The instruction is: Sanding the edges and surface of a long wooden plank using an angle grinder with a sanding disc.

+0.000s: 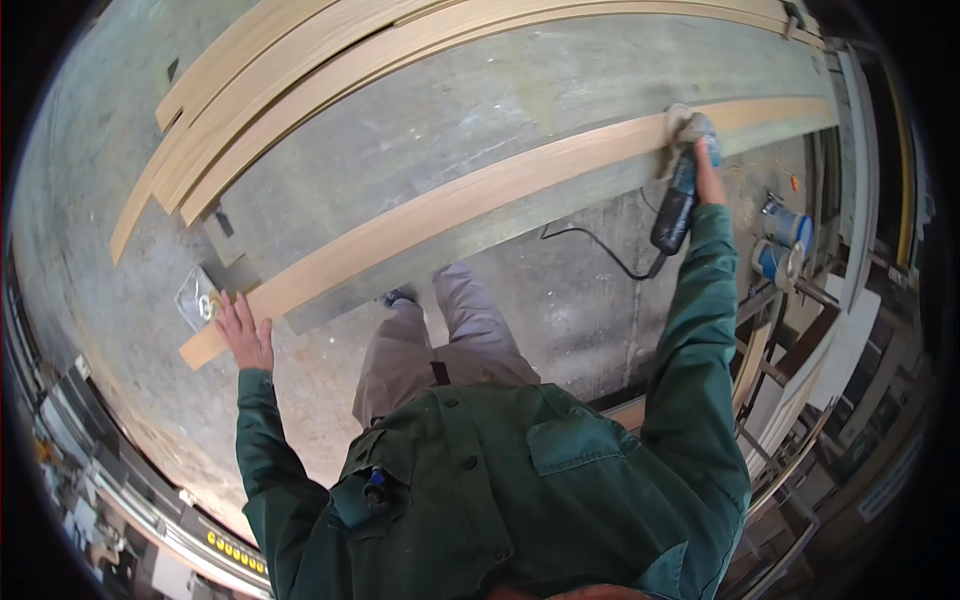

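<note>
A long, narrow, pale wooden board [480, 188] lies lengthwise on a grey work surface [420, 262]. Near its left end, my left hand [243, 338] rests flat on the wood with fingers stretched out. At the far right, my right hand [709, 178] is wrapped round the body of a corded angle grinder [677, 205], dark with blue-teal parts. The grinder's round head sits over the board; whether its disc touches the wood cannot be made out. A black cord [600, 243] loops from its rear end.
Several more long boards [300, 95] are stacked along the far side. A clear bag-like item with a tape roll [207, 305] lies by my left hand. Blue-and-white cans [788, 226] stand at right, near racks of timber and metal [815, 350].
</note>
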`<state>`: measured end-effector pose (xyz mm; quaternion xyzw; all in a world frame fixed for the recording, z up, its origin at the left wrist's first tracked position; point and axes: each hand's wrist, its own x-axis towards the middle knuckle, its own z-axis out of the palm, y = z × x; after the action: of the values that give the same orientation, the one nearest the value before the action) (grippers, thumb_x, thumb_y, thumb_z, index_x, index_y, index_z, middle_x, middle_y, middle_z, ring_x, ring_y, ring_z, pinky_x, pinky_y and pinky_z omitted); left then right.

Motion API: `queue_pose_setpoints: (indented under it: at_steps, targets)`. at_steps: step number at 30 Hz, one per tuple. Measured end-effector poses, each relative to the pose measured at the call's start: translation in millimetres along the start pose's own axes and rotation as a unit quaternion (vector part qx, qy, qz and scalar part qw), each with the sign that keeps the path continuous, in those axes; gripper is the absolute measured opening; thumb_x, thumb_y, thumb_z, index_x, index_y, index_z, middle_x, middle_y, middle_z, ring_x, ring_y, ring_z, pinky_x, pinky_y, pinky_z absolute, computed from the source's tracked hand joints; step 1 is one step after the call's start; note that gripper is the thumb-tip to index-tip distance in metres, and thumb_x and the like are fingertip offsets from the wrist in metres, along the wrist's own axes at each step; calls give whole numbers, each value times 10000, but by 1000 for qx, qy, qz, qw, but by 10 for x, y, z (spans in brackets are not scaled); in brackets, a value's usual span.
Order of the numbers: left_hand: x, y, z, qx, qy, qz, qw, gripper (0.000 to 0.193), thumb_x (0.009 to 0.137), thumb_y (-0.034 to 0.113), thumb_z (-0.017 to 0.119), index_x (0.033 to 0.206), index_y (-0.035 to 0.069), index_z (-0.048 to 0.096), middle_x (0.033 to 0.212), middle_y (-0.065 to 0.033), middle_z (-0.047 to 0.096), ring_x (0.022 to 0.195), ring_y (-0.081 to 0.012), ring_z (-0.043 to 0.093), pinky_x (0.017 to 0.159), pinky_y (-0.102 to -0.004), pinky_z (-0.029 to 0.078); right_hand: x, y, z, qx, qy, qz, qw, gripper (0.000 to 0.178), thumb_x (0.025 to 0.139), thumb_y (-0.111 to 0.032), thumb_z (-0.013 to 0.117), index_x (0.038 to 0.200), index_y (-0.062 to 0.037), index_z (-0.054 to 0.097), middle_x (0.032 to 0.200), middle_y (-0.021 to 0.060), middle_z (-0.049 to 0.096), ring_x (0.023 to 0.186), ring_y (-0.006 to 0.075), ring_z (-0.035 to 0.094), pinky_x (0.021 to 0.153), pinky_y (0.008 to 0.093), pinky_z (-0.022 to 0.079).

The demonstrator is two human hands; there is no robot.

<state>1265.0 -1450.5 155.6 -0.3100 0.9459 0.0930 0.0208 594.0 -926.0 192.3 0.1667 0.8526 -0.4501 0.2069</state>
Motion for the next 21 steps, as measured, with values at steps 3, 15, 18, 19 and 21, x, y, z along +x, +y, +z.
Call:
queue_pose_setpoints:
  at_steps: [3, 15, 18, 19, 21]
  targets:
    - [21, 31, -61, 4, 5, 10, 1000, 683, 931, 418, 488, 1489, 71, 304, 1578, -185, 157, 1418, -436, 175, 1136, -582, 93, -492, -253, 291, 52, -57, -29, 997, 699, 869, -554, 628, 1290, -4, 532, 967, 68, 623, 740, 153, 622, 635, 308, 526]
    - [5, 127, 36, -16, 53, -16, 998, 753, 833, 449, 646, 1486, 215, 353, 1576, -141, 208, 1387, -407, 282, 1123, -599, 156, -2975, 53, 2250, -94, -164, -210, 959, 699, 815, -484, 730, 1255, 15, 515, 1106, 126, 620, 999, 196, 583, 904, 325, 454]
    - [-74, -51, -29, -73, 36, 24, 996, 781, 806, 404, 679, 1488, 231, 343, 1573, -124, 228, 1385, -382, 302, 1128, -565, 190, -3711, -9, 2885, -103, -197, -229, 948, 705, 804, -491, 740, 1238, 12, 504, 1090, 125, 621, 993, 193, 586, 897, 325, 456]
    - [-109, -83, -106, -70, 31, 43, 996, 799, 787, 346, 704, 1487, 232, 337, 1568, -111, 242, 1367, -362, 329, 1127, -543, 216, -3899, -15, 3031, -115, -205, -227, 945, 704, 803, -489, 742, 1238, 12, 504, 1094, 129, 622, 994, 196, 588, 896, 326, 457]
    - [-253, -286, -177, -81, 29, 58, 995, 798, 786, 335, 706, 1486, 224, 340, 1563, -119, 250, 1359, -368, 337, 1123, -549, 222, -4125, 61, 3290, -133, -221, -236, 937, 716, 800, -487, 745, 1248, 14, 497, 1116, 141, 623, 1005, 210, 595, 898, 330, 460]
